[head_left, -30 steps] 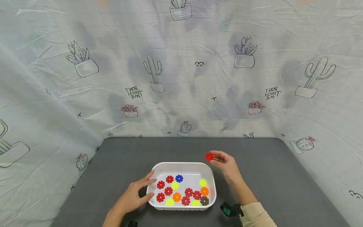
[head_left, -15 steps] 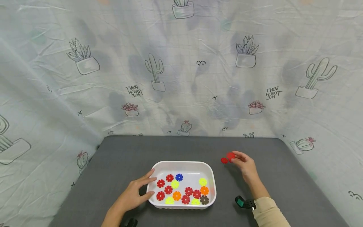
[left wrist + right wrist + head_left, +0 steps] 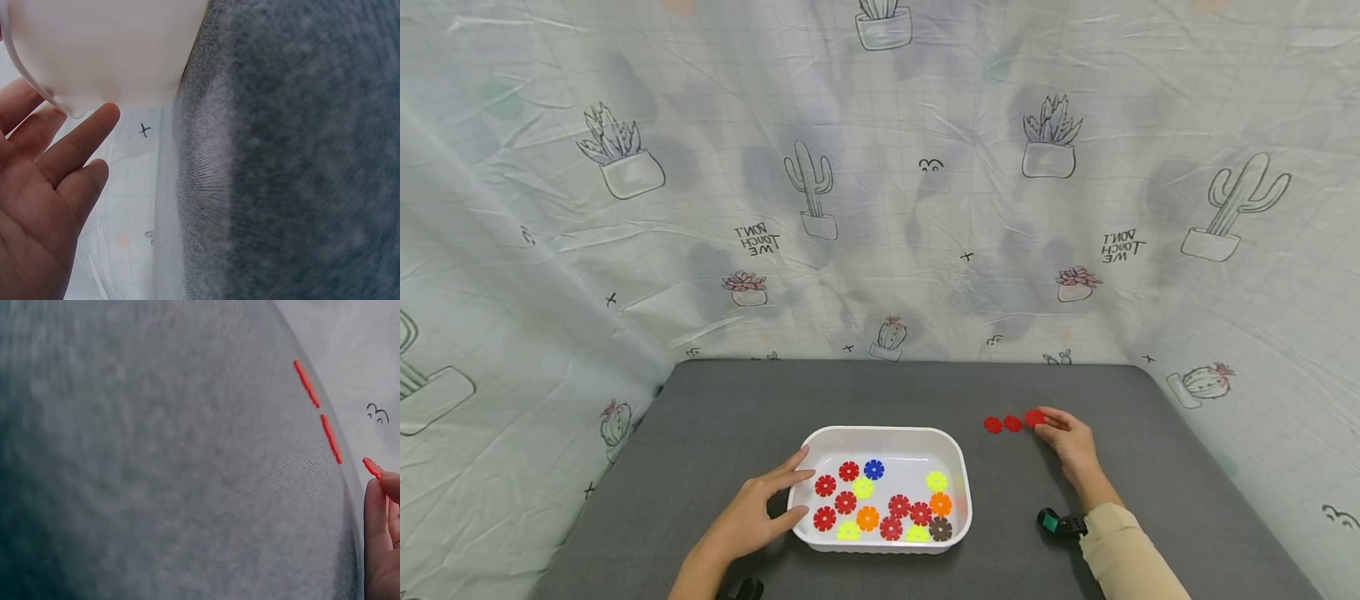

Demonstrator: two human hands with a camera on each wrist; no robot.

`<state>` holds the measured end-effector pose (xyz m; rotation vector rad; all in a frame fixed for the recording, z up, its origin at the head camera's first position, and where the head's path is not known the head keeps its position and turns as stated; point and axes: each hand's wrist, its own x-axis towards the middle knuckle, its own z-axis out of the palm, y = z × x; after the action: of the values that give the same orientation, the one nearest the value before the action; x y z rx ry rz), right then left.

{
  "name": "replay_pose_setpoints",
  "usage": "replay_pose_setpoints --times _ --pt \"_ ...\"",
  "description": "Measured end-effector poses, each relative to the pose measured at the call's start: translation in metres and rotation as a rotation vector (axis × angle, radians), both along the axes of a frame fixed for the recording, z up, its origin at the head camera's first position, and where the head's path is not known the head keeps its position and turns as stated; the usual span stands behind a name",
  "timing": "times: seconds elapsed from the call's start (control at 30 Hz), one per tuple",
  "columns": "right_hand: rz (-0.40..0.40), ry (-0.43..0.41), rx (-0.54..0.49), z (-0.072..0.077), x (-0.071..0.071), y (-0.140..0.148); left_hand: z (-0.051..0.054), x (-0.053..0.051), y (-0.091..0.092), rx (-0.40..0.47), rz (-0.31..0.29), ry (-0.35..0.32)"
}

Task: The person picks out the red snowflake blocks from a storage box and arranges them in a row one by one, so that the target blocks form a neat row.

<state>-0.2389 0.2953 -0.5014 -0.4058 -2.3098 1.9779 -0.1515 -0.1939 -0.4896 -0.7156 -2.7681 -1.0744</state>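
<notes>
In the head view, a bright red disc (image 3: 1034,417) was clamped in the grip of the right hand (image 3: 1073,442), pinched between thumb and fingertips by the bench's (image 3: 737,400) far edge, toward the far right corner. It was thin and roundish, its rim cut by short notches into petal-like lobes. Two matching red discs (image 3: 1012,423) lay just to its left, in a row running roughly along the far edge. Farther from that edge stood a white tray (image 3: 880,548) with rounded corners, holding discs of the same notched make: seven darker red discs (image 3: 846,502), four yellow discs (image 3: 862,490), two orange discs (image 3: 868,520), a blue disc (image 3: 874,470) and a dark brown disc (image 3: 940,529). The left hand (image 3: 756,512) rested at the tray's left end, its grip spread, thumb and fingers apart. In the left wrist view, those fingers were spread at the tray's pale wall, some passing behind the rim. In the right wrist view, the pinched disc showed as a tilted coral-red sliver against the cloth (image 3: 375,369) past the bench's edge; the other two appeared nearly edge-on, like separate dashes beside that edge.
</notes>
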Motion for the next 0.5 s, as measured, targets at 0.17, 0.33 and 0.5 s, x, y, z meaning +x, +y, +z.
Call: replay_pose_setpoints --times 0.17,0.33,0.5 --pt "-0.005 -0.02 0.079 -0.0056 -0.0038 0.0028 -0.0005 -0.0002 -0.0001 0.009 -0.004 0.007" --pt "-0.006 -0.008 0.206 -0.0083 -0.0069 0.0016 -0.0008 -0.0002 -0.0007 0.015 -0.01 0.022" --pt "-0.013 0.01 0.315 -0.0097 -0.0096 -0.0011 -0.0016 0.0 -0.001 0.01 -0.007 0.018"
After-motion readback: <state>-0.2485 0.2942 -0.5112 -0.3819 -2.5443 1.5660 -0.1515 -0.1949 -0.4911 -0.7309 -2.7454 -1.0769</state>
